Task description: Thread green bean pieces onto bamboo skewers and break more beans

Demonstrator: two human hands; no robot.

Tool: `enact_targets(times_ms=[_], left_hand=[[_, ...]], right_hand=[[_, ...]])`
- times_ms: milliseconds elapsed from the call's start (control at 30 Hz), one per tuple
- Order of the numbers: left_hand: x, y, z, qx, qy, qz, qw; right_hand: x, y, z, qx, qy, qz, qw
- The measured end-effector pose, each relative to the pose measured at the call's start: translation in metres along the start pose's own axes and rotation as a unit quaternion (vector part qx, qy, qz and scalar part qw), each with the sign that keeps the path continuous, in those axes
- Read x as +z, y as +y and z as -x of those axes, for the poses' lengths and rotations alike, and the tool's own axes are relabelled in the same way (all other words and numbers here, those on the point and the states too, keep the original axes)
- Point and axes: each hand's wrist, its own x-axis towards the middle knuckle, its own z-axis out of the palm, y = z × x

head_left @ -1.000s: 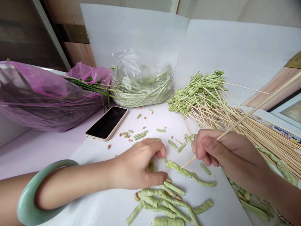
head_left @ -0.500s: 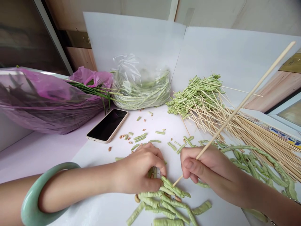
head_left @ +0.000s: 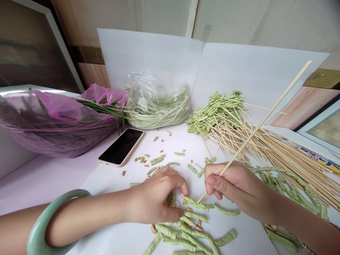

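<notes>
we observe the right hand closed on a thin, pale bamboo skewer, light and stiff, held mid-shaft. the left hand curves over soft, pale-green long-bean pieces on the white paper sheet; we cannot tell whether it grips them. take these pieces gently at mid-length.

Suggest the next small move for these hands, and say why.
Probably the right hand should ease the bamboo skewer into the green bean piece: the skewer's point already sits at that piece, and the left hand lies right beside it, placed to steady it.
</notes>
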Motion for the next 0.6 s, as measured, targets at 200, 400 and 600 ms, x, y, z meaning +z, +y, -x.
enact_targets(times_ms=[200,400,600], left_hand=[[0.002,0.004,0.000,-0.017,0.001,-0.005,1.000],[0.008,0.003,0.002,0.017,0.011,-0.022,1.000],[0.008,0.004,0.002,0.062,0.010,-0.003,0.998]], right_hand=[[-0.011,-0.003,0.002,-0.002,0.062,-0.029,0.998],[-0.016,-0.003,0.003,0.005,0.091,-0.047,0.995],[-0.015,-0.004,0.003,0.014,0.083,-0.045,0.995]])
